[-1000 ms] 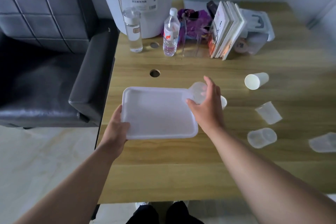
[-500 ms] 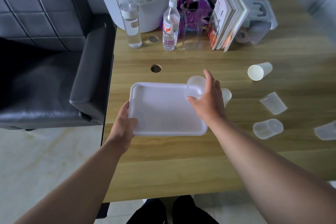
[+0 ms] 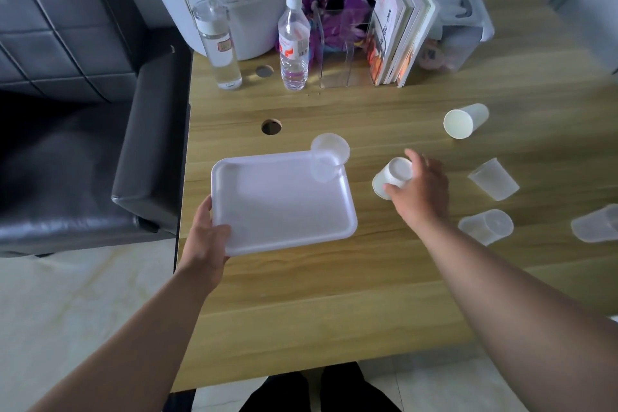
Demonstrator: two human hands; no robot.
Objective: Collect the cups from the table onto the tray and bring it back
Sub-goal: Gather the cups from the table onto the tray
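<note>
Left hand (image 3: 209, 237) clamps the near-left corner of the white tray (image 3: 267, 207), thumb over the rim, fingers hidden under; judged to steady it on the bench (image 3: 334, 294) while cups get loaded. Just beyond that hand, at the tray's far-right corner, one clear plastic cup (image 3: 327, 159) stands upright, partly overhanging the rim line as seen from here; whether it sits fully inside I cannot tell. Between the two hands, bare wood only. Right hand (image 3: 421, 192) is curled over a white paper cup (image 3: 391, 177) lying on its side just right of the tray, base toward the far side, fingers and thumb wrapped on its wall; looks like a grip taken, likely the next cup to go across. Beyond the right hand: another white paper cup (image 3: 465, 122) on its side, mouth toward the camera. Right of that hand, three clear cups tipped over: one (image 3: 495, 179) just beside it, one (image 3: 486, 226) nearer the body, one (image 3: 598, 227) at the frame edge. Count: six cups, two paper, four clear; one tray. Judged early in the task: one cup aboard, five left.
</note>
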